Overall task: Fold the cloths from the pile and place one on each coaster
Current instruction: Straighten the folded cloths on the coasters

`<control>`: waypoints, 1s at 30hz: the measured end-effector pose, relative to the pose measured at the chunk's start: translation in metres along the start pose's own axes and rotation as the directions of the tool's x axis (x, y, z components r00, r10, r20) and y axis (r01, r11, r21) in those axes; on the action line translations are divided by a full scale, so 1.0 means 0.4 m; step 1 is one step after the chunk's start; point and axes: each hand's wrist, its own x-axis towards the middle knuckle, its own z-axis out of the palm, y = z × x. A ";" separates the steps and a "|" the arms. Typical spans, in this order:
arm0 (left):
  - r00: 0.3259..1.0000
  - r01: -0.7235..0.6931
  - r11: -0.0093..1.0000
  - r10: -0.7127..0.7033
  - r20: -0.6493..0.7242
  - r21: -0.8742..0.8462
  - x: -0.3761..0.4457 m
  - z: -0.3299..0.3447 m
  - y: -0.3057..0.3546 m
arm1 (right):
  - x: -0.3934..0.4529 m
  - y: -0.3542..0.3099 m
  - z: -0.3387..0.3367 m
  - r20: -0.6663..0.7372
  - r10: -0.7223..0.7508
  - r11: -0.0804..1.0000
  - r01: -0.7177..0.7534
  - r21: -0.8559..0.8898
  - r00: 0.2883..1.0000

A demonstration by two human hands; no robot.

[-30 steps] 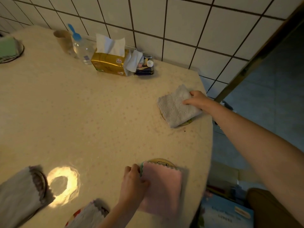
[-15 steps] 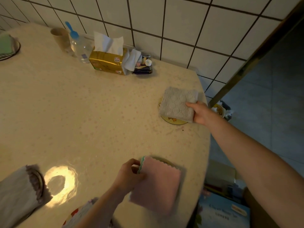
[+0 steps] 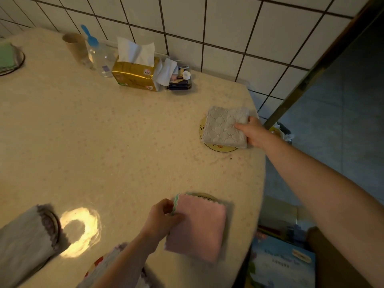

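A folded grey cloth (image 3: 223, 125) lies on a round yellow coaster (image 3: 220, 147) near the table's right edge; my right hand (image 3: 252, 132) pinches its right side. A folded pink cloth (image 3: 199, 227) covers another coaster (image 3: 202, 196), of which only the far rim shows. My left hand (image 3: 161, 219) grips that cloth's left edge. At the lower left, a grey cloth (image 3: 25, 238) covers a coaster (image 3: 54, 222). A further cloth (image 3: 108, 265) lies on a coaster at the bottom edge, partly behind my left arm. A green cloth (image 3: 5, 57) sits on a coaster at far left.
Against the tiled wall stand a gold tissue box (image 3: 135, 75), a clear bottle (image 3: 99, 57), a cup (image 3: 75, 46) and a small dark tray (image 3: 179, 82). The table (image 3: 104, 142) ends at right above the floor, where a box (image 3: 280, 262) lies.
My right hand turned the grey cloth square onto its coaster and moved to its right edge. My left hand shifted the pink cloth over its coaster, hiding more of it.
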 end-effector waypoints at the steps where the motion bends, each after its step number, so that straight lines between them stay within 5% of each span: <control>1: 1.000 -0.009 1.000 0.010 -0.005 0.011 0.000 0.002 -0.001 | 0.001 -0.001 0.004 -0.070 -0.104 0.969 0.086 -0.230 0.992; 4: 0.997 -0.060 0.991 0.065 -0.042 0.120 -0.005 0.006 -0.007 | -0.013 0.010 0.007 -0.130 -0.361 0.675 0.163 -0.719 0.923; 7: 0.985 -0.128 0.953 0.154 -0.075 0.276 -0.010 0.004 -0.010 | -0.033 0.037 -0.009 -0.098 -0.367 0.526 0.120 -0.842 0.925; 14: 0.950 -0.139 0.926 0.225 -0.216 0.351 -0.049 -0.063 -0.026 | -0.217 0.083 -0.002 -0.041 -0.379 0.545 0.187 -0.818 0.925; 24: 0.876 -0.137 0.922 0.284 -0.390 0.363 -0.170 -0.354 -0.159 | -0.655 0.237 0.302 0.208 -0.436 0.712 0.477 -0.515 0.875; 30: 0.806 -0.036 0.973 0.163 -0.569 0.227 -0.179 -0.597 -0.319 | -0.815 0.381 0.556 0.377 -0.163 0.772 0.356 -0.527 0.912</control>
